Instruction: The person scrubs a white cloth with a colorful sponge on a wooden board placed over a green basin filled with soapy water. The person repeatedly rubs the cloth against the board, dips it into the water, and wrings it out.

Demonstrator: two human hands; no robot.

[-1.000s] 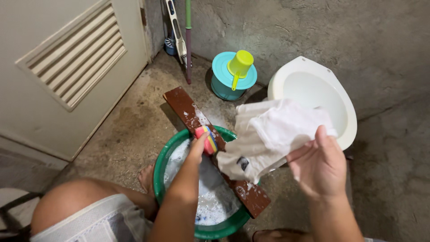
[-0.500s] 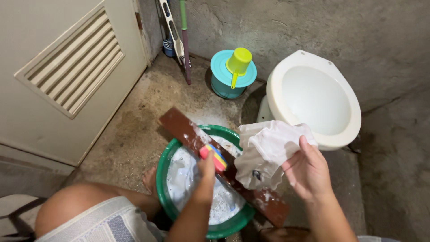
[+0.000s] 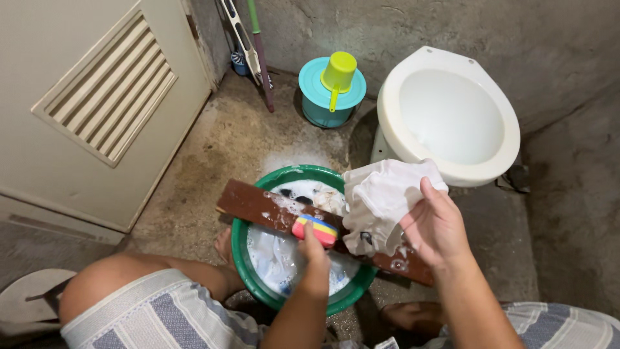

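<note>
The floor (image 3: 213, 155) is rough, stained concrete, wet and darker near the middle, and it meets a grey plastered wall (image 3: 400, 26) at the far side. On the left stands a cream door (image 3: 77, 116) with a slatted vent (image 3: 106, 97) in it. Against the far wall lean a green and purple stick (image 3: 259, 52) and a white-handled tool, with a blue brush beside them. Near these sits a teal bucket (image 3: 316, 110) with a lid, and a yellow-green dipper (image 3: 338, 72) rests on top. To the right is a white toilet bowl (image 3: 452, 116) without a seat. A green basin (image 3: 258, 284) of soapy water and clothes sits near the person's knees, and a brown wooden board (image 3: 258, 205) lies across its rim, wet with suds. The left hand (image 3: 314, 255) grips a striped red, yellow and blue scrubbing block (image 3: 315, 230) pressed onto the board. The right hand (image 3: 436, 226) grasps a bunched white cloth (image 3: 381, 197), held over the right part of the board, just in front of the toilet.
</note>
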